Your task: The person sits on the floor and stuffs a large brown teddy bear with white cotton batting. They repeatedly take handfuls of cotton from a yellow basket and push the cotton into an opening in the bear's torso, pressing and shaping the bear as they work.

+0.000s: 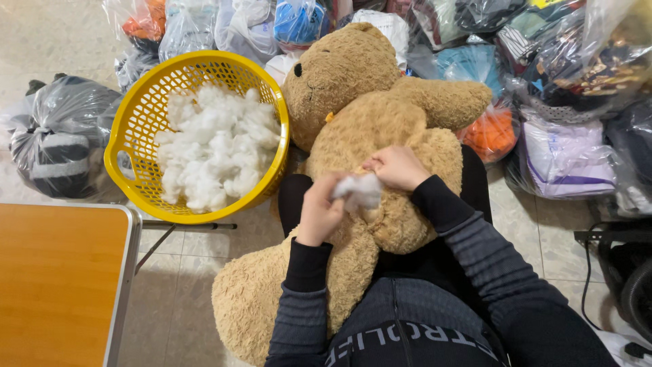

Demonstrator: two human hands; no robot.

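Note:
A big tan teddy bear lies on my lap, head pointing away from me. My left hand grips a wad of white stuffing right at the bear's belly. My right hand pinches the bear's plush fabric beside that wad, fingers closed on the fur. Both sleeves are dark and ribbed.
A yellow plastic basket holding white stuffing stands to the left of the bear. An orange-topped table is at lower left. Several clear and black bags of clothes line the back and right; one black bag sits far left.

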